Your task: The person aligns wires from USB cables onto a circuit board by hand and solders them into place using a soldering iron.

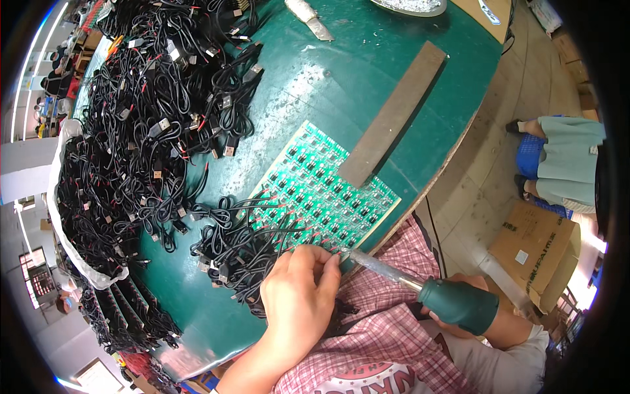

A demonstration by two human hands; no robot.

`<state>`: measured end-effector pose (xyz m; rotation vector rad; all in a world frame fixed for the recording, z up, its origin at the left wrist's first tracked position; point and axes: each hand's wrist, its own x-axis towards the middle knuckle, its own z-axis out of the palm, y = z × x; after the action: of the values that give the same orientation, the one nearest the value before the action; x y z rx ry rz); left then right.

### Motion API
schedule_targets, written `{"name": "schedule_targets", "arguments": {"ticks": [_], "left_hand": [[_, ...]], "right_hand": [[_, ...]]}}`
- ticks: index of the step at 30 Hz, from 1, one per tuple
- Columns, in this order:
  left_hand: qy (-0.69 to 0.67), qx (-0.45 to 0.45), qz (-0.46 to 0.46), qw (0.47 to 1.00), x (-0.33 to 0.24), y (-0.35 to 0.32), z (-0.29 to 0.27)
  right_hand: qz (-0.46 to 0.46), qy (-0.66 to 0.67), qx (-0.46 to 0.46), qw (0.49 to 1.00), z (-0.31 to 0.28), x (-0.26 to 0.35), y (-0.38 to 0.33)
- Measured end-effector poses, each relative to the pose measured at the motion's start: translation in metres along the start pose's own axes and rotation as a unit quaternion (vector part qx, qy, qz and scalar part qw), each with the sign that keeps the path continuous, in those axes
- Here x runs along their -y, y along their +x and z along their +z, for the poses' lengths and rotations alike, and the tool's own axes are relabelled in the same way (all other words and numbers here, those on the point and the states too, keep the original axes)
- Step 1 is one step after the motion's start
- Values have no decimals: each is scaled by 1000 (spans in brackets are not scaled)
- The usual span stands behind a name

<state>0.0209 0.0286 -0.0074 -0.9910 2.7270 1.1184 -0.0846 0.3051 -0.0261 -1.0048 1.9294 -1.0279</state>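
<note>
A green panel of small circuit boards (pixel 315 172) lies on the table in front of me, with several red and black wire ends along its near left part. My left hand (pixel 298 289) is closed at the panel's near edge, thumb and fingertips pinching a black cable whose end is mostly hidden. In my right hand (pixel 453 326) is a soldering iron (pixel 459 305) with a dark green handle. Its metal tip reaches the panel's near corner, close to my left fingertips. Beside that hand, a bundle of black cables (pixel 226 253) lies at the panel's left. A flat brown bar (pixel 394 115) rests across the panel's far right edge.
Heaped black USB cables (pixel 164 85) cover the table's left side, some in a white-edged bag (pixel 60 197). A dish of silvery bits (pixel 413 5) and a wrapped tool (pixel 308 18) sit at the far edge. Right, on the floor, stands a cardboard box (pixel 535 246); another person (pixel 567 157) is beyond.
</note>
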Motion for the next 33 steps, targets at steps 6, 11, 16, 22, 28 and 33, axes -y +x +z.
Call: {"name": "schedule_targets", "arguments": {"ticks": [6, 11, 16, 22, 28, 33], "left_hand": [[23, -20, 19, 999, 0, 0, 2], [16, -14, 17, 1000, 0, 1, 2], [18, -17, 21, 999, 3, 0, 2], [1, -1, 9, 1000, 2, 1, 0], [-12, 8, -3, 1000, 2, 1, -1], [-4, 8, -4, 1000, 0, 0, -1]], "right_hand": [[-4, 3, -12, 1000, 5, -3, -1], [5, 19, -9, 1000, 1, 4, 4], [-36, 29, 25, 999, -9, 9, 10], [9, 3, -31, 999, 7, -5, -8], [-15, 27, 35, 999, -5, 3, 2], [9, 23, -37, 999, 5, 2, -2]]}}
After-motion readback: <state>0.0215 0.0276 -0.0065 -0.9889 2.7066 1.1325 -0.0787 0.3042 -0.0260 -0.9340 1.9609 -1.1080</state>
